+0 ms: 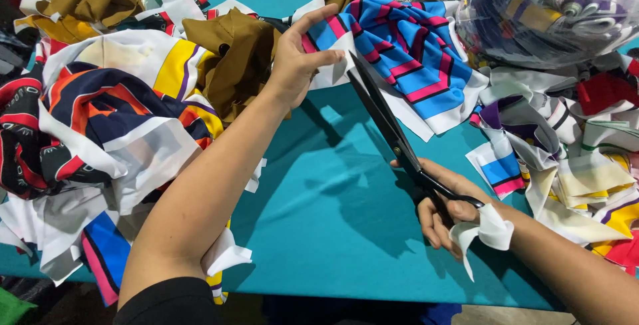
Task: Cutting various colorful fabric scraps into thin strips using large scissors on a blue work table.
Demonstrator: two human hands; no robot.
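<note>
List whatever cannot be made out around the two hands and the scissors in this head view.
- Scissors: handle loops mostly hidden by the right hand; the blade tip is hard to tell apart from the fabric edge.
- Striped blue, pink and white fabric: its left part is covered by the left hand.
- Clear plastic bag: cut off by the top edge, contents blurred by glare.
- White strip at the right wrist: how it is fastened is unclear.

A table covered in teal cloth [333, 232] carries everything. On its left lies a heap of printed fabric scraps [100, 132] in navy, red, white and yellow, with brown cloth [233, 59] behind it toward the far side. At the far middle rests a blue piece with pink stripes [413, 52]. The right side holds more mixed scraps [572, 159], and a clear plastic bag of fabric [552, 5] sits far right.
</note>
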